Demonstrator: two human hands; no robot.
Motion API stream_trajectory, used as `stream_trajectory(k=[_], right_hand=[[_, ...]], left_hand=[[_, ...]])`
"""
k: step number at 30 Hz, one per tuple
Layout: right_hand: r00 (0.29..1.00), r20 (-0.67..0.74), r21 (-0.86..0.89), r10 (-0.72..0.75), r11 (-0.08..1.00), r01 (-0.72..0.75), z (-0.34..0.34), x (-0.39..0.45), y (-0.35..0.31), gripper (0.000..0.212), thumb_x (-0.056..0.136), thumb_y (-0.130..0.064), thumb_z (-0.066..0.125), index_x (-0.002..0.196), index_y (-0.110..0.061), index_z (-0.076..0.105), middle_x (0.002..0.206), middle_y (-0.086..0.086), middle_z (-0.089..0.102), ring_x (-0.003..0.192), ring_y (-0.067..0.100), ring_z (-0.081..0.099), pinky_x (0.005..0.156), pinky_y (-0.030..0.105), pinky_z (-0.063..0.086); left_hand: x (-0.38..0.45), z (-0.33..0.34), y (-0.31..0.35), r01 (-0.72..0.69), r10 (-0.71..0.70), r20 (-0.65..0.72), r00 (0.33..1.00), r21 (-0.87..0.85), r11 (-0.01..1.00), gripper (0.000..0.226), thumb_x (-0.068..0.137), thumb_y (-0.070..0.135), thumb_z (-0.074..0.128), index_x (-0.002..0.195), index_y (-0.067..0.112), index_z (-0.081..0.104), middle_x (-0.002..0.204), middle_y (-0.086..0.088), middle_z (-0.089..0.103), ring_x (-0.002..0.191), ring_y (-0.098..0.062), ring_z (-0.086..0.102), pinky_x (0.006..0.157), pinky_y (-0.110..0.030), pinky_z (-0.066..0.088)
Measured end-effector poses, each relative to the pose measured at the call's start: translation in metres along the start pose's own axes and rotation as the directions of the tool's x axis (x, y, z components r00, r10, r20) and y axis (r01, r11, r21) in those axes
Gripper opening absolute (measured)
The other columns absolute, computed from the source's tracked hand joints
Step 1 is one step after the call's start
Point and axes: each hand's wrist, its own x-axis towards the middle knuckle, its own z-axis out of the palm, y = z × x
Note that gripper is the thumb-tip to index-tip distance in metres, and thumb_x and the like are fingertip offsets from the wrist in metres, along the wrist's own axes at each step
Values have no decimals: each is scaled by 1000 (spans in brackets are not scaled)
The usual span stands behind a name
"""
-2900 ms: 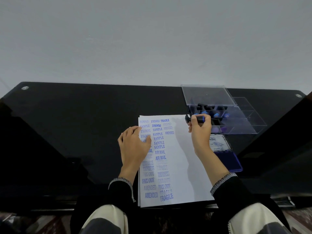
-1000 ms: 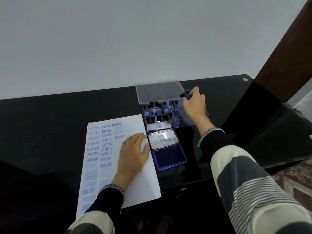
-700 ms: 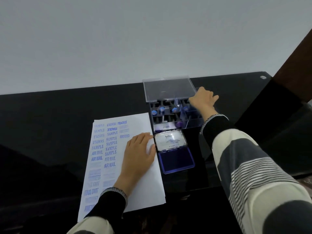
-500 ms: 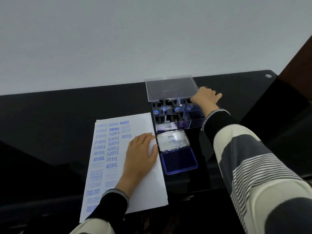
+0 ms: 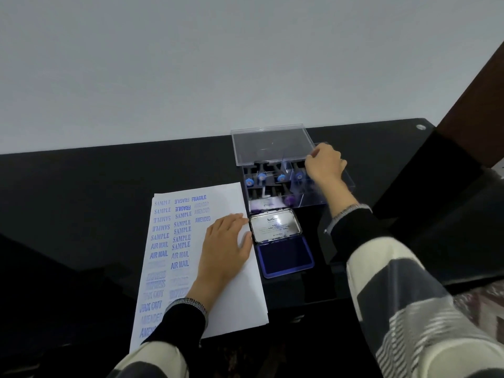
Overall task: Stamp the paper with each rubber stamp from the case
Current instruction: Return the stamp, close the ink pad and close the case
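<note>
The white paper (image 5: 240, 293) lies on the black table, its left half covered in blue stamp prints. My left hand (image 5: 225, 251) rests flat on it near the right edge. The clear stamp case (image 5: 338, 192) stands behind, lid (image 5: 270, 145) raised, with several black-handled rubber stamps (image 5: 261, 175) upright in its compartments. My right hand (image 5: 324, 165) reaches into the case's back right part, fingers curled onto the black handle of one rubber stamp (image 5: 299, 170). The open blue ink pad (image 5: 285, 257) sits between case and table edge, its metal lid (image 5: 275, 226) folded back.
The glossy black table (image 5: 95, 192) runs back to a white wall. A dark brown panel (image 5: 474, 110) rises at the far right beyond the table corner. Patterned floor (image 5: 477, 298) shows at the lower right.
My right hand carried a stamp from the paper to the case and set it in. Its fingers have since curled and shifted left onto another stamp. The left hand stays on the paper.
</note>
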Motion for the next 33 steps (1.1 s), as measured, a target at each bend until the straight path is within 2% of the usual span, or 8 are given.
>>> stream_trajectory(k=[3,7,10,17,24,26,29,33], right_hand=[[991,-136,303,-8,952,49,-5,-41,2,12,91,-7,51,95,-11,61,98,7,61,100,25,54,73,13,30],[973,-225,478,47,876,68,-13,-111,7,13,90,-2,51,88,-12,60,85,1,60,79,17,56,69,17,41],[990,-97,395,102,917,-55,-8,-152,24,12,91,-3,52,94,-8,62,90,7,64,79,16,55,64,8,34],[962,200,225,186,947,-230,-4,-170,35,27,91,-2,48,115,2,60,112,17,64,108,31,56,80,28,42],[960,216,498,179,825,-266,-15,-169,51,25,91,0,52,85,-21,65,93,3,69,92,20,64,70,24,49],[961,222,547,166,795,-263,-16,-170,52,29,92,-1,52,82,-24,65,91,4,70,91,20,65,76,33,55],[961,235,596,146,760,-261,-11,-171,40,30,92,-2,53,84,-27,69,90,1,71,89,18,67,79,36,56],[949,276,702,150,643,-306,6,-182,11,30,90,-2,54,83,-25,72,89,3,72,86,20,68,73,31,56]], left_hand=[[0,-3,1,-23,23,0,1000,-19,1000,40,91,38,45,120,17,64,124,4,60,116,-15,50,99,-26,32],[3,-7,2,-41,45,51,998,-66,997,41,95,38,42,123,17,64,121,6,60,113,-14,51,96,-22,29],[7,-11,5,-4,11,85,996,-91,996,30,98,26,51,124,18,63,123,6,59,114,-14,50,96,-23,31],[9,-23,35,227,-193,160,968,-235,945,29,96,19,52,123,14,63,128,-1,56,122,-22,40,99,-30,34],[-4,-48,53,291,-160,243,957,-785,547,30,95,3,54,111,27,62,111,7,66,102,-11,64,80,-12,49],[-9,-53,51,350,-129,329,935,-814,463,32,98,6,52,114,32,61,113,8,65,108,-15,64,85,-21,53],[-15,-57,39,336,-133,314,940,-783,523,33,102,9,42,121,32,55,120,7,61,118,-15,57,95,-27,48],[-23,-72,15,505,-222,460,860,-831,234,21,100,26,50,117,23,61,119,-3,66,100,-21,69,82,-29,55]])
